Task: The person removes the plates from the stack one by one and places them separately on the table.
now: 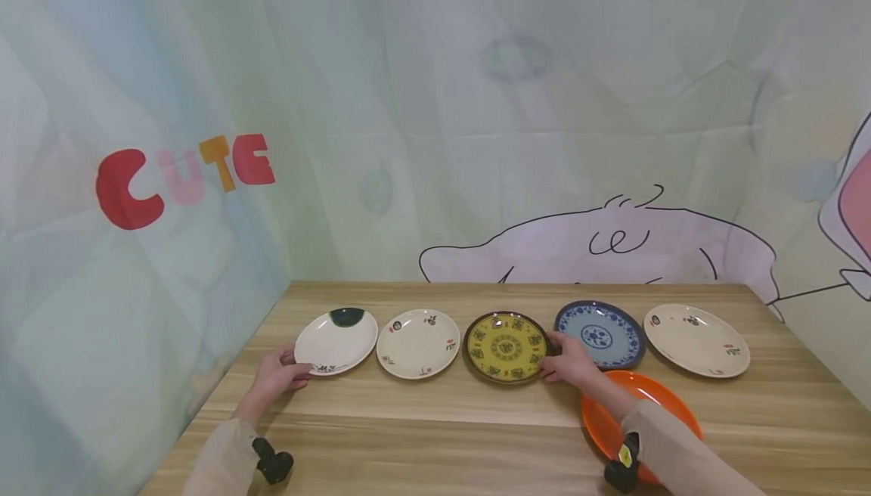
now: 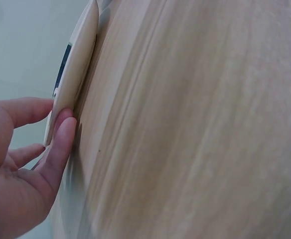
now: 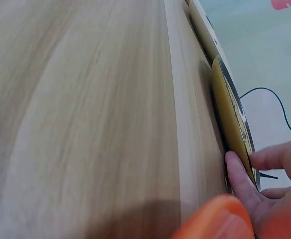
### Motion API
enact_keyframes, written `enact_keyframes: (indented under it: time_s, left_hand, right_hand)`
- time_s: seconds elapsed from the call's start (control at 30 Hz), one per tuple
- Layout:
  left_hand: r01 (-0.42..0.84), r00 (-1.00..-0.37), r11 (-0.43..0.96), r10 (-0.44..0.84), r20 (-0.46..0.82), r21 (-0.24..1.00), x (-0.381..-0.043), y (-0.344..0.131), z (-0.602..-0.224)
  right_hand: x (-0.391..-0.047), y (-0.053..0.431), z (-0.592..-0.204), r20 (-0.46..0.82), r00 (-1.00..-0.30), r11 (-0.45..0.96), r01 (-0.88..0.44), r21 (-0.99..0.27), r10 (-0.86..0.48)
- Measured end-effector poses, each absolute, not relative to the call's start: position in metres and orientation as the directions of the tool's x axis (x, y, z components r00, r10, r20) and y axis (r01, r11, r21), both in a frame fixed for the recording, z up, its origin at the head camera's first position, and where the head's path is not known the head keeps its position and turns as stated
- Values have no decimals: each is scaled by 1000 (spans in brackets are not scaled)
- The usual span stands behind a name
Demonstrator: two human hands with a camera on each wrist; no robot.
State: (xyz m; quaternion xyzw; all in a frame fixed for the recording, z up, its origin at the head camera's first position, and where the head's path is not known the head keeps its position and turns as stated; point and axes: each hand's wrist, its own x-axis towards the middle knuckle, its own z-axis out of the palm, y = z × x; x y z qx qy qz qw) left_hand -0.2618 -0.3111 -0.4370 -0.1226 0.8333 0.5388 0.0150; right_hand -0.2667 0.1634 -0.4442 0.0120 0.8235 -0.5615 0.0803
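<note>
My left hand pinches the near left rim of a white plate with a dark green patch at its far edge. In the left wrist view, thumb and fingers lie on opposite faces of that plate's rim. My right hand pinches the right rim of a yellow patterned plate with a dark brown edge. The right wrist view shows fingers on both sides of the yellow plate. Between these two lies a cream plate with small motifs, touched by neither hand.
A blue floral plate and a cream oval plate lie to the right. An orange plate sits nearer, partly under my right forearm. Behind the wooden table hangs a printed curtain.
</note>
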Motion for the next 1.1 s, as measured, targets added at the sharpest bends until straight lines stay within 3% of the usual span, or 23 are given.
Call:
enact_keyframes:
  time_s: [0.43,1.1]
  left_hand:
    - [-194,-977,384,-163,-141,903,-262,-313,-438]
    - [-224,-970,412,-181,-162,883,-261,-311,-436]
  right_hand:
    - [-267,158,-443,-166,-986,305,167,-938,28]
    - [-248,148,-428,-140,-990,205,142,-968,25]
